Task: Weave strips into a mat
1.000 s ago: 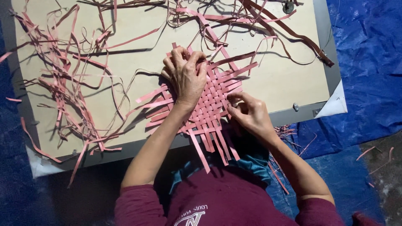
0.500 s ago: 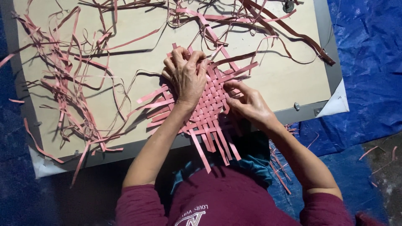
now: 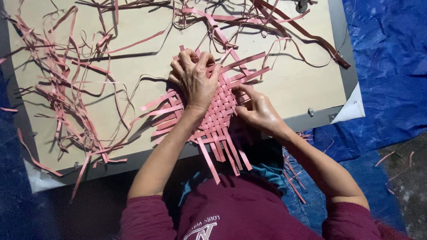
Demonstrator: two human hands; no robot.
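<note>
A woven mat of pink strips (image 3: 219, 116) lies on the near edge of a tan board (image 3: 147, 58), with loose strip ends sticking out on all sides. My left hand (image 3: 195, 82) presses flat on the mat's upper left part, fingers curled at the far edge. At the mat's right side, my right hand (image 3: 255, 109) pinches one of the woven strips between thumb and fingers.
Tangles of loose pink strips (image 3: 66, 89) cover the board's left side and far edge (image 3: 249, 18). A darker brown strip (image 3: 311, 38) runs to the board's right corner. A blue tarp (image 3: 387, 66) lies under the board; bare ground (image 3: 407, 182) shows at lower right.
My right hand has slid up from the mat's lower right edge to its right side and now pinches a strip there. The left hand has stayed pressed on the mat.
</note>
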